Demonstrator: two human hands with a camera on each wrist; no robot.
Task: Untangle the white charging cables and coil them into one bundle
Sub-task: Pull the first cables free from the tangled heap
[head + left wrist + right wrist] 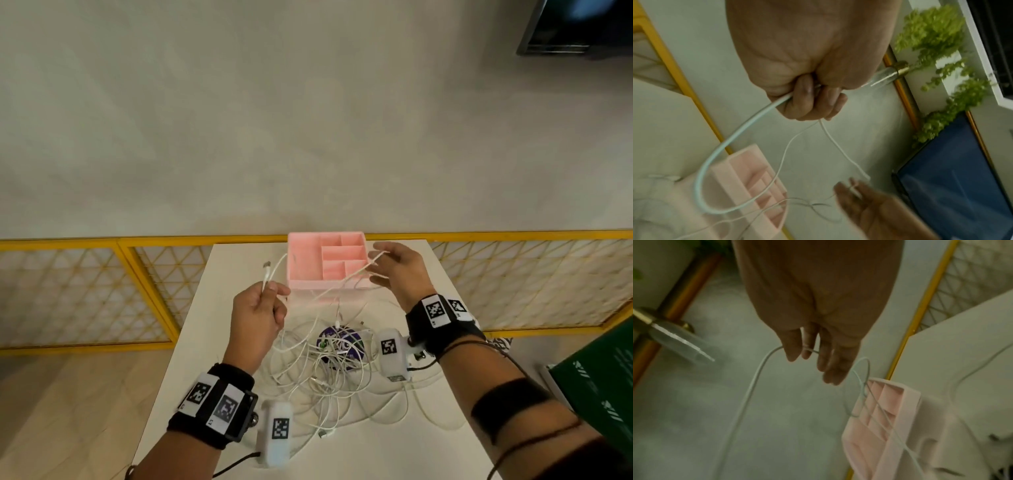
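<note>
The left hand (pixel 258 317) is raised over the white desk (pixel 191 342), its grip curled tight around a white charging cable (pixel 274 270) just below the connector, which sticks up past the knuckles. From the left wrist view the fingers (pixel 807 104) fold over the cord against the palm. The right hand (pixel 397 270) is held up beside a pink divided organizer tray (pixel 301 270), its grip loosely spread, with a cable strand threaded between the fingers (pixel 793 345); whether it truly pinches the strand cannot be told. The strand runs across the tray between the two hands. Below them the tangled pile of white cables (pixel 325 373) lies on the desk, spread over a purple round disc (pixel 337 346). A green box (pixel 599 383) sits at the right edge
</note>
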